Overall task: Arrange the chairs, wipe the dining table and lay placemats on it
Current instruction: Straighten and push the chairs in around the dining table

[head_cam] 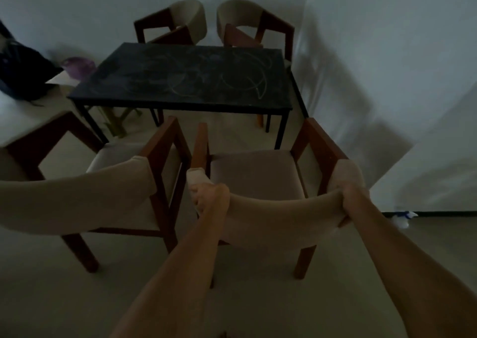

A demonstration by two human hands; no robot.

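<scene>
A black dining table [144, 84] with chalky smears stands in the middle of a dim room. Just in front of me is a wooden chair with a beige padded backrest [273, 221], its seat facing the table. My left hand [210, 198] grips the backrest's left end and my right hand [352, 200] grips its right end. A second matching chair [85, 195] stands close beside it on the left. Two more chairs [191, 17] [237, 17] sit at the table's far side against the wall.
A white counter [18, 115] at the left carries a dark bag [20, 71] and a purple object [77, 65]. A wall runs close along the right. Something white and blue [402, 217] lies on the floor by the right wall.
</scene>
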